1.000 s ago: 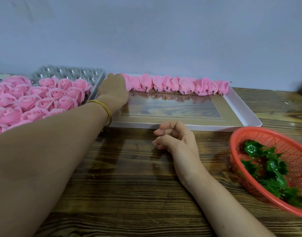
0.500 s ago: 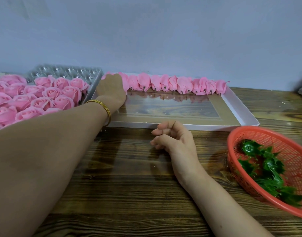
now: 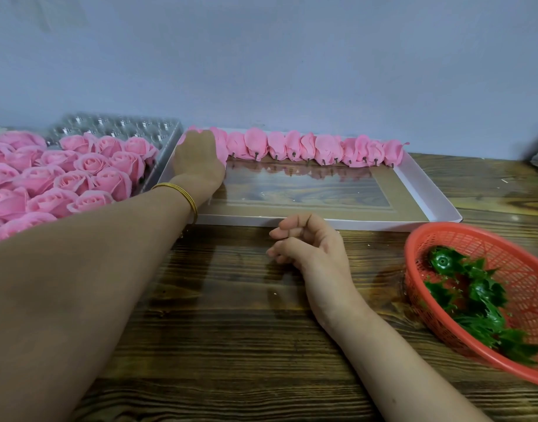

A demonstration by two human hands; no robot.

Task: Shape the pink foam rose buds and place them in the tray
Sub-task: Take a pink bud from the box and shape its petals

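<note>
A white tray (image 3: 426,190) lies against the wall with a row of shaped pink foam rose buds (image 3: 307,147) along its far edge, stems pointing toward me. My left hand (image 3: 197,159) reaches into the tray's far left corner, where it covers and grips the end bud (image 3: 192,131) of that row; my fingertips are hidden behind the back of the hand. My right hand (image 3: 304,242) rests on the wooden table just in front of the tray, with its fingers loosely curled and nothing in it.
A clear plastic blister tray (image 3: 118,123) at the left holds several open pink foam roses (image 3: 79,178). A red mesh basket (image 3: 462,239) with green plastic calyxes (image 3: 474,293) sits at the right. A grey wall stands close behind the trays.
My left hand has stayed at the tray's far left corner on the end bud. The right hand has kept its place. The view has drifted slightly.
</note>
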